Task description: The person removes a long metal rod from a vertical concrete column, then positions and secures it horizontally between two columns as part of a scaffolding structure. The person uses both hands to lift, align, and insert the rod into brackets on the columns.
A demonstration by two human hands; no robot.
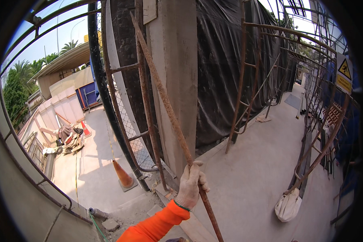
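My left hand (pixel 189 186), in a pale work glove below an orange sleeve, is closed around a long rusty metal pipe (pixel 167 105). The pipe slants from the upper left, in front of a concrete column (pixel 177 80), down past the lower edge, where its bottom end is out of sight. Its upper part crosses in front of a rusty scaffold frame (pixel 144 90) beside the column. My right hand does not show.
An orange traffic cone (pixel 123 174) stands left of the column. Black sheeting (pixel 226 72) hangs behind another scaffold frame (pixel 252 76). At right, a white sack (pixel 288 205) wraps a scaffold foot, below a yellow warning sign (pixel 344 72). Rubble (pixel 111 224) lies lower left.
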